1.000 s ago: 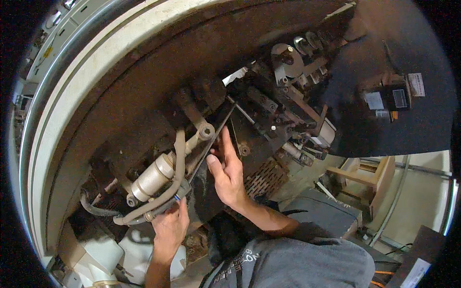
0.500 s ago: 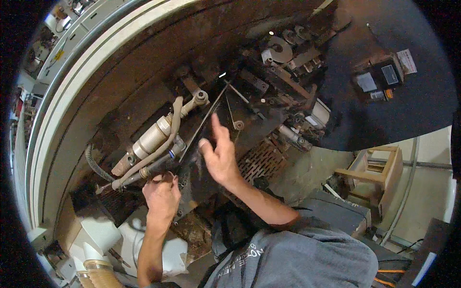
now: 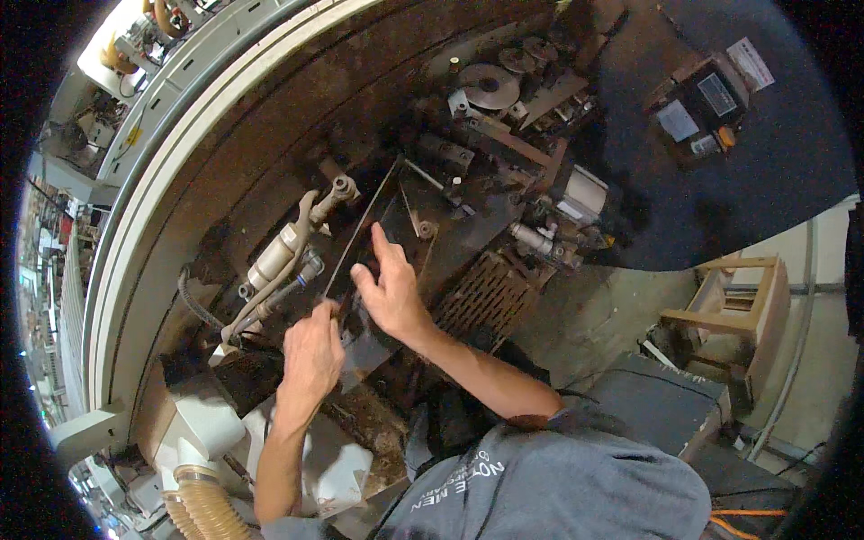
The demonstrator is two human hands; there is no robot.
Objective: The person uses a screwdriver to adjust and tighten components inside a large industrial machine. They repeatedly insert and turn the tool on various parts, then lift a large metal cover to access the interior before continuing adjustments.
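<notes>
A thin, pale strip [image 3: 364, 223] runs at a slant through the dark inside of a machine. My left hand [image 3: 311, 355] is closed in a pinch at the strip's lower end, its fingertips slightly blurred. My right hand [image 3: 392, 292] is beside the strip, index finger stretched along it and thumb apart; I see nothing held in it. Left of the strip are a metal air cylinder [image 3: 271, 258] and a bent hose [image 3: 297, 236]. A small round roller [image 3: 426, 229] sits just beyond my right index finger.
A curved, cream-edged housing [image 3: 216, 99] borders the left. Pulleys [image 3: 489, 86], brackets and a slotted metal grate [image 3: 490, 301] are farther right. A black panel [image 3: 648, 207] covers the upper right, with a wooden frame [image 3: 765, 310] below it. A ribbed hose [image 3: 211, 504] is lower left.
The view has shifted, so the machine parts appear farther left. My left hand has moved up a little, closer to my right hand. My right hand keeps its extended finger beside the strip.
</notes>
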